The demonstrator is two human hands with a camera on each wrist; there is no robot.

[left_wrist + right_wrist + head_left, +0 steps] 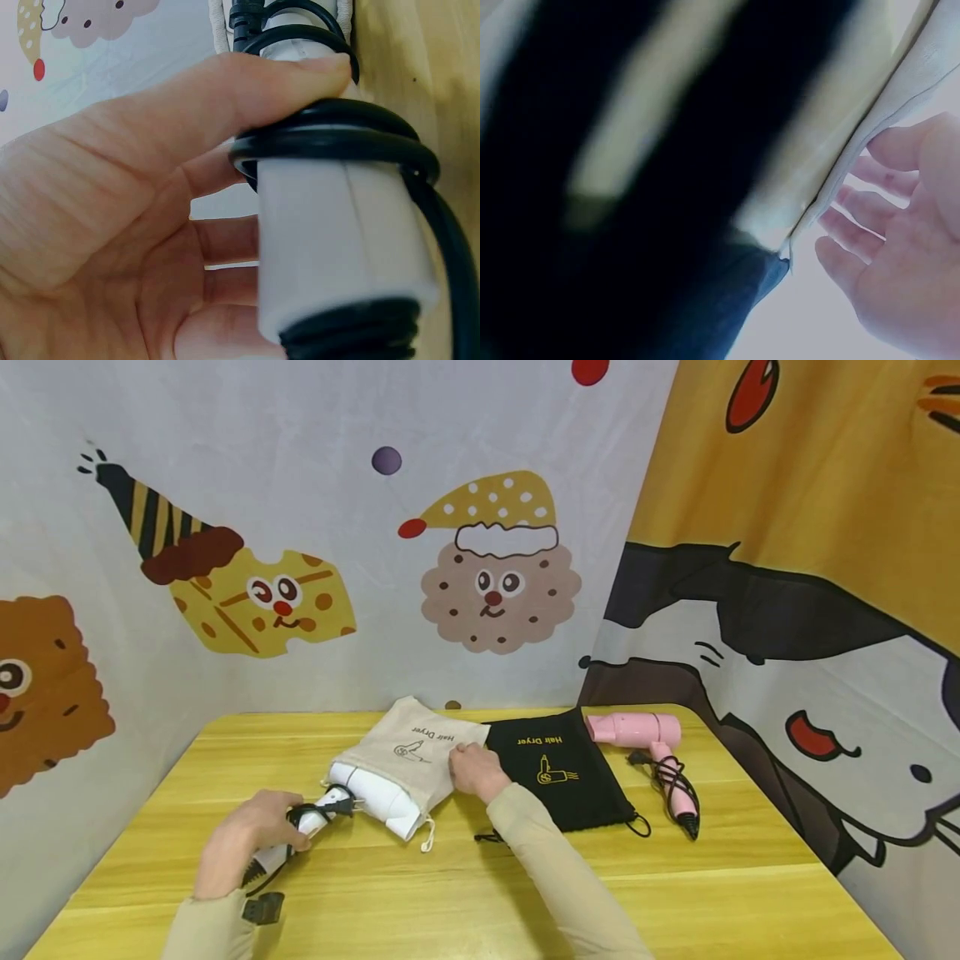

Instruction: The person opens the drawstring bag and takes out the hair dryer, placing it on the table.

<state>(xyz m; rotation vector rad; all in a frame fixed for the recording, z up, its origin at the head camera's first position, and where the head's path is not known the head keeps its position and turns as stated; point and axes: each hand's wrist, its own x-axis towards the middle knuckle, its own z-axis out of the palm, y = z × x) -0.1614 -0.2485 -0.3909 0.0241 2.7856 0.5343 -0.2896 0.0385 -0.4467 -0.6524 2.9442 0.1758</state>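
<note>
A white hair dryer (378, 795) with a black cord wound about its handle lies partly inside a beige drawstring bag (420, 735) printed "Hair Dryer". My left hand (258, 825) grips the dryer's handle (337, 232), the thumb lying across it by the coiled cord (337, 142). At the bag's right edge, my right hand (477, 771) pinches the cloth; the right wrist view has thumb and fingertips at the bag's pale edge (900, 94). The dryer's barrel end sticks out of the bag's mouth, while its far side is hidden by cloth.
A black "Hair Dryer" bag (562, 785) lies flat just right of my right hand. Beyond it sits a pink hair dryer (637, 729), its black cord wrapped round the handle. The wooden table (420, 902) meets a printed curtain (390, 668) at the back.
</note>
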